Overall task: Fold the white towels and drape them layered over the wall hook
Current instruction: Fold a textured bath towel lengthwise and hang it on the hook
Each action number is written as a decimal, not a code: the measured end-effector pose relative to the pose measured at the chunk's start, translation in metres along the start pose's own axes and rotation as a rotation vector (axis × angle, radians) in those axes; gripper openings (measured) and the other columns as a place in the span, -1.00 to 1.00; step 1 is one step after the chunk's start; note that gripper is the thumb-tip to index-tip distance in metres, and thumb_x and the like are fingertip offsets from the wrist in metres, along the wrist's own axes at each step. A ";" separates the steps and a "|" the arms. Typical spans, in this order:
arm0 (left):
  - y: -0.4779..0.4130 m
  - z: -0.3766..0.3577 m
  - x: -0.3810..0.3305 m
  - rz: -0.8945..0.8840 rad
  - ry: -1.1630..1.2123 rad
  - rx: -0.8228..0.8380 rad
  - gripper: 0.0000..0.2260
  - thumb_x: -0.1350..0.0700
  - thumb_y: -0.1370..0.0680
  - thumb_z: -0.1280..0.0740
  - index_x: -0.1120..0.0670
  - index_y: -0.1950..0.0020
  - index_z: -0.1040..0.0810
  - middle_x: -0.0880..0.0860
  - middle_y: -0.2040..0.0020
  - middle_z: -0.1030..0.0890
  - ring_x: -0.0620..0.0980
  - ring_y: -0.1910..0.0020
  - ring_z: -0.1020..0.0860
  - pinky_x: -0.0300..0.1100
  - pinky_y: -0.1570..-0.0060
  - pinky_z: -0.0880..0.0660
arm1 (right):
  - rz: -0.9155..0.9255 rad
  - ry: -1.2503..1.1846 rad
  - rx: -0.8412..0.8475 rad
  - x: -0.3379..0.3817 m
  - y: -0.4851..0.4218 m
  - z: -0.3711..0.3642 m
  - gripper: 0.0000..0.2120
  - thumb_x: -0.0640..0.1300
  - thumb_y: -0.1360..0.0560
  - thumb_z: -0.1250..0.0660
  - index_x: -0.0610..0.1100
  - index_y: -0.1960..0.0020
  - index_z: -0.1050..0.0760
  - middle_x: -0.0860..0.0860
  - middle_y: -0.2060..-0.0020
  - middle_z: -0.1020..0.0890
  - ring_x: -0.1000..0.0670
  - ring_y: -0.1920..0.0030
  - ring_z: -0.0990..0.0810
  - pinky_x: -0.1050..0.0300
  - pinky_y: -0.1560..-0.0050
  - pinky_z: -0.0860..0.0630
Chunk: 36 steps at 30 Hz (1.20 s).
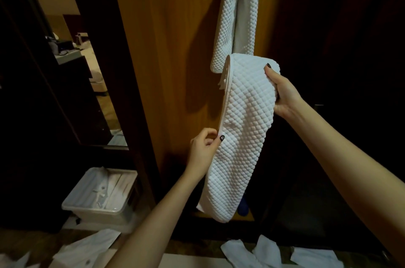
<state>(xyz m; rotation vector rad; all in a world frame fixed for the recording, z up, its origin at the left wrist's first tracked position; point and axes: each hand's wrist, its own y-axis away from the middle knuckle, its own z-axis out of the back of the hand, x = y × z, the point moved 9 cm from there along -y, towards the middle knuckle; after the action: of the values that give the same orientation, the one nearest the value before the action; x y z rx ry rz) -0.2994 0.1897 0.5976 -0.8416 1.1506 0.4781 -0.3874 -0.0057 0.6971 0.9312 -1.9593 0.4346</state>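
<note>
place: hotel room
wall: orange-brown wood panelling [175, 48]
hanging on it: white quilted towel [228, 15]
far left: bed with white linen [94, 66]
floor: white rectangular plastic bin [98, 199]

dim, warm indoor light. the wooden panel [175, 53] is the brightest zone. the hanging towel [236, 15] and the held towel [247, 125] cast soft-edged shadows onto it, to their left. the right side falls to near black. straight lines bow near the left edge (wide-angle distortion), and detail along the bottom edge is soft.
</note>
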 end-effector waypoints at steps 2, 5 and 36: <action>-0.002 -0.001 0.001 0.029 0.053 0.049 -0.93 0.19 -0.55 -0.39 0.05 0.10 -0.55 -0.05 0.16 -0.63 -0.23 0.20 -0.60 -0.36 0.18 -0.52 | -0.006 0.004 -0.006 0.001 -0.001 0.001 -0.65 -0.05 -0.48 -0.45 -0.23 -0.17 -0.57 -0.13 -0.01 -0.71 -0.13 -0.05 -0.70 -0.02 0.11 -0.64; -0.003 -0.013 -0.005 -0.041 -0.005 0.201 -0.91 0.21 -0.55 -0.38 0.13 0.16 -0.60 -0.04 0.20 -0.58 -0.16 0.18 -0.53 -0.32 0.11 -0.43 | 0.002 0.010 0.006 0.005 -0.002 -0.002 -0.70 -0.05 -0.49 -0.44 -0.22 -0.12 -0.59 -0.13 0.00 -0.72 -0.13 -0.03 -0.70 -0.01 0.14 -0.64; 0.002 -0.081 -0.009 0.062 0.145 0.542 -0.91 0.14 -0.52 -0.44 -0.05 0.02 -0.65 -0.20 0.06 -0.69 -0.27 0.02 -0.62 -0.43 0.10 -0.47 | 0.031 0.040 0.162 0.046 0.008 -0.013 -0.70 0.00 -0.56 -0.31 -0.17 0.08 -0.73 -0.05 0.11 -0.73 -0.04 0.06 -0.72 0.08 0.19 -0.65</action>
<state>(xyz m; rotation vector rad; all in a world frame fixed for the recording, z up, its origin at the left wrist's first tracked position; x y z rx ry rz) -0.3524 0.1276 0.5924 -0.3730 1.3582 0.1390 -0.4007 -0.0125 0.7432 0.9870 -1.9255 0.6324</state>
